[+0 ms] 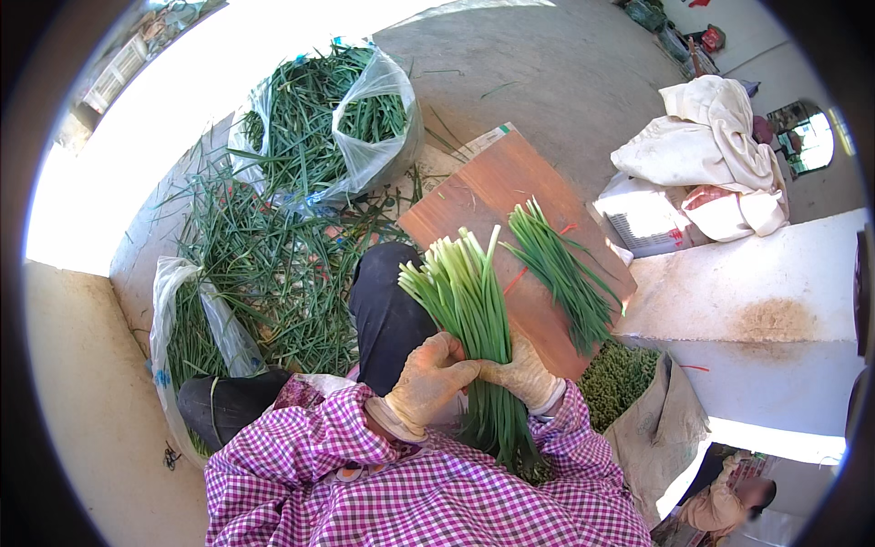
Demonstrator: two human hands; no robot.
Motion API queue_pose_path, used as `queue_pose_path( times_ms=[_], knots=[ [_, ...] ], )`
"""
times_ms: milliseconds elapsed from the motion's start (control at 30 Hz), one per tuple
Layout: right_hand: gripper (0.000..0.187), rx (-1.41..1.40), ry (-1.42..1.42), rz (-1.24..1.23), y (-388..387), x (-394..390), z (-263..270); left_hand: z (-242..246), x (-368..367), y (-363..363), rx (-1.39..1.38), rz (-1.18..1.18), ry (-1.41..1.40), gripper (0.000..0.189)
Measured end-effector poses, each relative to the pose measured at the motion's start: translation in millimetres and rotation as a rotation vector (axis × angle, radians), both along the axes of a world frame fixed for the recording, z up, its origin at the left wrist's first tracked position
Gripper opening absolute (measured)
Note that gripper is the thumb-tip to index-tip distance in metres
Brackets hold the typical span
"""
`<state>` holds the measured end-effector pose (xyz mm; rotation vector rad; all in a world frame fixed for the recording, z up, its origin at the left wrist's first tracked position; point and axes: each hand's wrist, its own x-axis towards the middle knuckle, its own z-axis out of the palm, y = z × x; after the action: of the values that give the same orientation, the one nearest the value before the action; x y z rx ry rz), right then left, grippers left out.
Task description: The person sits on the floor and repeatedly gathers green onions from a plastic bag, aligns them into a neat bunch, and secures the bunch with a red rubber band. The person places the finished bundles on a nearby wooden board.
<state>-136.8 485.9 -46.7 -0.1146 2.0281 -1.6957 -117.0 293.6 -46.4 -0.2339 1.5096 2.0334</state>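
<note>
My left hand [432, 379] and my right hand [525, 375], both in soiled work gloves, close around one thick bunch of garlic chives [472, 311]. Its pale cut ends fan out away from me, and the dark green leaf tips hang against my checked shirt. The thumbs meet across the front of the bunch. To the right, a smaller bunch of chives [564, 280] lies on a brown wooden board [465, 198]. A red tie [516, 280] rests beside it on the board.
Loose green leaves [273, 260] cover the floor at left. A clear plastic bag [383, 157] stuffed with leaves stands ahead; another plastic bag [229, 328] is by my knee. A sack [660, 417] of greens sits at right, below a white ledge [738, 287]. Another person [718, 502] appears lower right.
</note>
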Motion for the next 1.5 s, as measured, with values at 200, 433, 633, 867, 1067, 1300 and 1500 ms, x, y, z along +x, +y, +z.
queue_pose_path(
  times_ms=[200,433,633,867,1067,1300,1500],
  knots=[
    [0.098,0.671,0.543,-0.11,81,-31,3,-42,-47,101,0.45,0.064,0.075,0.04],
    [0.109,1.468,0.347,0.076,113,-105,-82,-120,-125,155,0.145,-0.239,-0.334,0.061],
    [0.12,1.395,0.309,0.022,120,-109,-106,-159,-139,150,0.164,-0.263,-0.408,0.066],
    [0.08,0.919,0.538,-0.088,142,-115,-79,-156,-158,153,0.195,-0.202,-0.497,0.066],
    [0.047,1.167,0.783,-0.226,164,-189,-117,-145,-157,158,0.203,-0.158,-0.603,0.055],
    [0.033,0.964,0.523,-0.204,145,-173,-155,-174,-159,175,0.389,-0.074,-0.539,0.04],
    [0.035,1.056,0.595,-0.257,132,-173,-145,-166,-164,180,-0.026,-0.263,-0.497,0.038]
  ],
)
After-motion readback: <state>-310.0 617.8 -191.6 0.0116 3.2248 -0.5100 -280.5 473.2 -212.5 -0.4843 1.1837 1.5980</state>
